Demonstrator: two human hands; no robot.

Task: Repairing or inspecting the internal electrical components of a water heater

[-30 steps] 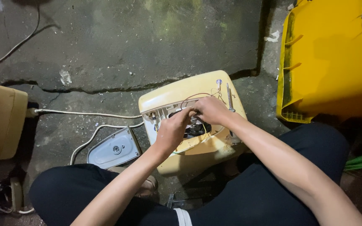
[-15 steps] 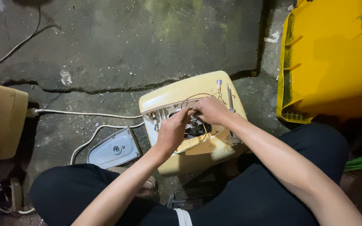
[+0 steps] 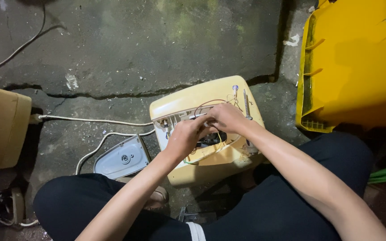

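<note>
- At the bottom of the frame, the person's legs in dark trousers (image 3: 264,209) fill the foreground, and a sandalled foot (image 3: 157,195) shows between them, lower centre.
- Both forearms run up from the bottom edge and meet in the middle of the frame over an opened cream-yellow appliance housing (image 3: 193,100) that stands on the floor.
- The left hand (image 3: 185,136) is curled, fingers bent down into the open cavity; what they pinch is hidden.
- The right hand (image 3: 226,118) is likewise clenched over the cavity, touching the left hand; its grasp cannot be told.
- Thin wires (image 3: 211,103), red and yellow, loop out around the hands, and the hands cover most of the inner parts.
- A slim metal tool (image 3: 245,105) lies on the housing just right of the right hand.
- Left of the housing lies a grey cover plate (image 3: 122,158), with a white cable (image 3: 90,120) running towards the left edge.
- At the left edge stands a tan box (image 3: 1,127).
- Upper right holds a yellow plastic bin (image 3: 358,62).
- Cracked concrete floor (image 3: 135,49) fills the top.
</note>
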